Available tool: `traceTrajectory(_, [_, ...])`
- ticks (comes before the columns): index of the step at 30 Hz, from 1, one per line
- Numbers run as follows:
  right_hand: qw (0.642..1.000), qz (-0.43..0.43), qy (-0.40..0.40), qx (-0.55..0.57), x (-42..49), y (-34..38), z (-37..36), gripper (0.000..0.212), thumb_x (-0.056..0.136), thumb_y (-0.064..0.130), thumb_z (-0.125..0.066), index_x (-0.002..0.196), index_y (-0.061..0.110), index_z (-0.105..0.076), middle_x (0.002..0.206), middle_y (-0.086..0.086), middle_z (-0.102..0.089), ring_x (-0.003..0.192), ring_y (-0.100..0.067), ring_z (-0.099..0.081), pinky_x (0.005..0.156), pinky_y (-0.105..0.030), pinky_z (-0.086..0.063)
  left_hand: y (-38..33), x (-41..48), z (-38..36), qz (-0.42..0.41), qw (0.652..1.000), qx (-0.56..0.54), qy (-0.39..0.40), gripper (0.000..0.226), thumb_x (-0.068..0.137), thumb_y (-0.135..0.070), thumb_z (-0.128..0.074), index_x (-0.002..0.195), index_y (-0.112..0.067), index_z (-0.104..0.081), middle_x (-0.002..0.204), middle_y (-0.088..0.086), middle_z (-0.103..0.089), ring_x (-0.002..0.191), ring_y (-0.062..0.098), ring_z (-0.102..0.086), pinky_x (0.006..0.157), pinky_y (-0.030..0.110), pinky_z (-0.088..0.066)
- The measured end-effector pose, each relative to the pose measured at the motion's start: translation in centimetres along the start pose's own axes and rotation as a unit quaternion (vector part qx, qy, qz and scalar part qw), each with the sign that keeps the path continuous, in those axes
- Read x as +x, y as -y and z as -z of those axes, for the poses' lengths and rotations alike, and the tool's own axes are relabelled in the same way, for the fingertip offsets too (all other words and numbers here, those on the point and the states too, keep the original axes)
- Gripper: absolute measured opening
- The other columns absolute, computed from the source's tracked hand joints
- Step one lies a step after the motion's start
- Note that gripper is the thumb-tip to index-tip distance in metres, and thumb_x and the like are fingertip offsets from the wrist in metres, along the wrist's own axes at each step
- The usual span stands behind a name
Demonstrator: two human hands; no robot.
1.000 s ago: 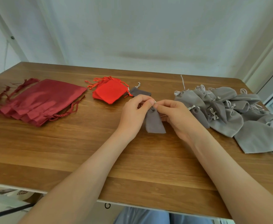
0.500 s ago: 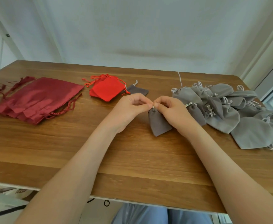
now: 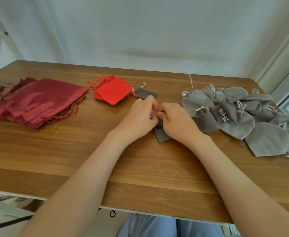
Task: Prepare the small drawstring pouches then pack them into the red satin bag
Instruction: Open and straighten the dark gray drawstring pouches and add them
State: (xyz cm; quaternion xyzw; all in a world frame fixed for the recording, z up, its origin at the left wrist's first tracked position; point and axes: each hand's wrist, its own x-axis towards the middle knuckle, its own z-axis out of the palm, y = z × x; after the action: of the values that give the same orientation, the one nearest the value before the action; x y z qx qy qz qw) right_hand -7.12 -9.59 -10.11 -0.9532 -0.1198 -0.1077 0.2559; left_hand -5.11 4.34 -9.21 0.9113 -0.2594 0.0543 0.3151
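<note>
Mid-table [image 3: 71, 151] | left hand [image 3: 138, 118] and right hand [image 3: 178, 120] pinched closed on cord at grey pouch [image 3: 160, 135] mouth | pouch lies between hands | red bag [image 3: 37, 101] far left | advice: pull cords evenly outward, keep body flat.

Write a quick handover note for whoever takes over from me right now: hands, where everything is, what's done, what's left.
Left hand and right hand: both pinch the cord end of one small grey pouch at table centre.
Grey pouch pile: right side.
One grey pouch lies beside the bright red pouches.
Red satin bags: far left, flat.
Done: nothing visibly packed.
Left: finish this pouch, the pile, then pack.
</note>
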Motion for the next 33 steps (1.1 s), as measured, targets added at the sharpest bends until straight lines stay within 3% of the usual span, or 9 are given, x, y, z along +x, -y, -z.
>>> traceTrajectory(2, [0.999, -0.014, -0.016, 0.037, 0.0, 0.3, 0.2, 0.017, 0.095, 0.011, -0.047, 0.078, 0.016, -0.049, 0.071, 0.009, -0.045, 0.074, -0.013, -0.044, 0.065, -0.026, -0.030, 0.1, 0.0, -0.6, -0.077, 0.992, 0.070, -0.077, 0.016, 0.082, 0.000, -0.055, 0.094, -0.009, -0.049, 0.078, -0.004, -0.045, 0.084, 0.021, -0.042, 0.066, 0.028, -0.026])
traceTrajectory(5, [0.975, -0.075, -0.071, 0.197, -0.3, 0.8, 1.0, 0.023, 0.098, 0.015, -0.046, 0.075, 0.016, -0.053, 0.069, 0.008, -0.052, 0.063, -0.001, -0.046, 0.059, -0.014, -0.036, 0.4, -0.2, -1.0, -0.178, 0.962, 0.110, -0.177, 0.014, 0.076, 0.006, -0.056, 0.086, -0.003, -0.052, 0.077, 0.009, -0.051, 0.077, 0.020, -0.036, 0.067, 0.032, -0.029])
traceTrajectory(8, [0.941, -0.122, -0.074, 0.307, -0.5, 1.1, 1.1, 0.029, 0.100, 0.020, -0.043, 0.073, 0.016, -0.051, 0.071, 0.002, -0.053, 0.061, -0.001, -0.046, 0.058, -0.016, -0.039, 0.6, -0.2, -1.1, -0.239, 0.940, 0.125, -0.209, 0.015, 0.079, 0.008, -0.057, 0.086, -0.004, -0.052, 0.080, 0.010, -0.053, 0.076, 0.018, -0.034, 0.066, 0.037, -0.033])
traceTrajectory(13, [0.898, -0.157, 0.001, 0.411, -0.2, 0.4, 1.3, 0.017, 0.099, 0.017, -0.048, 0.092, 0.020, -0.063, 0.083, 0.000, -0.061, 0.071, -0.011, -0.054, 0.055, -0.022, -0.043, 0.6, -0.1, -1.4, -0.273, 0.917, 0.156, -0.245, 0.023, 0.086, 0.004, -0.054, 0.092, -0.014, -0.041, 0.080, 0.012, -0.053, 0.077, 0.020, -0.035, 0.065, 0.038, -0.034])
traceTrajectory(22, [0.827, -0.131, 0.055, 0.544, -0.4, -0.1, 2.3, 0.016, 0.094, 0.009, -0.052, 0.080, 0.010, -0.060, 0.064, 0.000, -0.058, 0.057, -0.010, -0.051, 0.054, -0.024, -0.037, 0.5, -0.3, -1.3, -0.265, 0.926, 0.088, -0.252, 0.014, 0.091, -0.005, -0.047, 0.098, -0.016, -0.042, 0.086, 0.007, -0.059, 0.080, 0.016, -0.038, 0.071, 0.028, -0.032])
traceTrajectory(27, [0.831, -0.148, 0.021, 0.536, -0.2, 0.0, 1.6, 0.024, 0.096, 0.006, -0.048, 0.076, 0.012, -0.057, 0.062, 0.000, -0.052, 0.056, -0.009, -0.047, 0.051, -0.021, -0.037, 0.7, 0.0, -1.8, -0.086, 0.954, -0.081, -0.277, 0.033, 0.081, -0.011, -0.068, 0.108, -0.005, -0.051, 0.098, -0.006, -0.047, 0.093, 0.013, -0.040, 0.083, 0.027, -0.037])
traceTrajectory(30, [0.837, -0.155, 0.013, 0.524, -0.1, 0.1, 1.4, 0.025, 0.097, 0.006, -0.047, 0.076, 0.013, -0.057, 0.063, -0.001, -0.050, 0.058, -0.009, -0.045, 0.052, -0.021, -0.037, 1.1, 0.3, -1.7, -0.028, 0.945, -0.032, -0.324, 0.036, 0.074, -0.030, -0.073, 0.094, -0.006, -0.054, 0.104, 0.007, -0.047, 0.095, 0.014, -0.034, 0.083, 0.021, -0.029])
traceTrajectory(33, [0.836, -0.147, 0.013, 0.529, -0.1, -0.1, 1.1, 0.025, 0.097, 0.007, -0.047, 0.076, 0.014, -0.059, 0.067, -0.001, -0.051, 0.061, -0.010, -0.045, 0.056, -0.023, -0.037, 1.1, 0.1, -1.9, -0.050, 0.951, 0.017, -0.305, 0.019, 0.082, -0.032, -0.062, 0.082, -0.013, -0.064, 0.113, 0.011, -0.050, 0.098, 0.014, -0.033, 0.086, 0.030, -0.035])
